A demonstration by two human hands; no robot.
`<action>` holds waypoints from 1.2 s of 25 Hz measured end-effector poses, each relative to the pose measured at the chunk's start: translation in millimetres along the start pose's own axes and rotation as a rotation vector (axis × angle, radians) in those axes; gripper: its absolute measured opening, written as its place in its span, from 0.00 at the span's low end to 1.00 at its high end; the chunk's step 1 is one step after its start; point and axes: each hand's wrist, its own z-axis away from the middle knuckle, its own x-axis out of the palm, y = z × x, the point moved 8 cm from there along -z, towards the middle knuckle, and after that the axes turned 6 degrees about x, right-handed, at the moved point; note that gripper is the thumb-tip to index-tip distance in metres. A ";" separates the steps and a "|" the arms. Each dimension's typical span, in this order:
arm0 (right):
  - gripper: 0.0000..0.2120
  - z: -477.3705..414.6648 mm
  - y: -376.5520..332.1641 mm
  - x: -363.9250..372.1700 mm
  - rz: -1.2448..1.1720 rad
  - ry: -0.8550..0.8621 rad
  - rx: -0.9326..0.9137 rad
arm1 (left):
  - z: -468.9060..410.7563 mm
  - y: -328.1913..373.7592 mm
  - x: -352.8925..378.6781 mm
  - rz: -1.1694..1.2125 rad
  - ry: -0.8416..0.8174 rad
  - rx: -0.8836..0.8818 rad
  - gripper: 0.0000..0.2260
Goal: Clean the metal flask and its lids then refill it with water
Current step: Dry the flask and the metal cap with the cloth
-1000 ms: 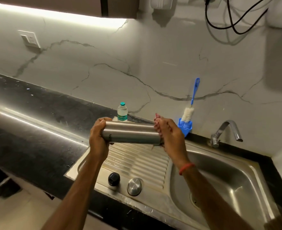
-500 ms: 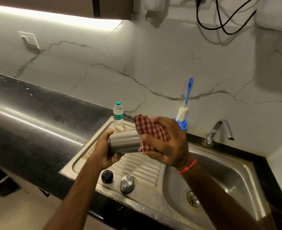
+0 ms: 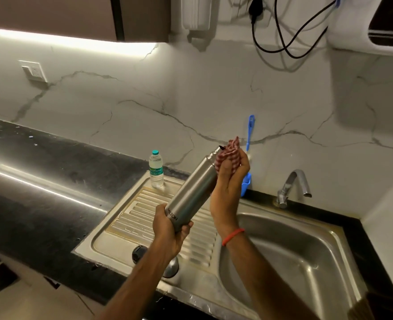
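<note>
Logged at far left a wall switch (image 3: 33, 71) on the marble wall, above a black worktop (image 3: 40, 181). Listed a small capped water bottle (image 3: 156, 168), upright on the back corner of the steel draining board (image 3: 126, 227). Found a black lid (image 3: 138, 253) and a metal lid (image 3: 173, 267) near each other at the board's front edge, the metal one partly hidden by the left forearm.

Noted the left hand (image 3: 167, 229) raised over the board, forearm rising from bottom centre, fingers and thumb curled round the base of the metal flask (image 3: 193, 192). Recorded the flask held in the air above the board, tilted, with its open mouth pointing up and to the right.

Noted the right hand (image 3: 229, 188) upright just beside the flask's upper half, a red band (image 3: 233, 236) on the wrist, fingers pressed together and bunching a red-checked cloth (image 3: 229, 153) against the flask's neck.

Listed a blue bottle brush (image 3: 250, 132) standing in a blue holder (image 3: 246, 184) behind that hand, against the wall. Listed a steel tap (image 3: 292, 185) at the back of the sink basin (image 3: 306, 250), and black cables (image 3: 283, 42) hanging on the wall above.
</note>
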 end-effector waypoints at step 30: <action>0.33 40.6 13.3 5.0 0.373 -0.369 -0.165 | 30.1 -22.6 51.9 0.189 -0.451 -0.260 0.21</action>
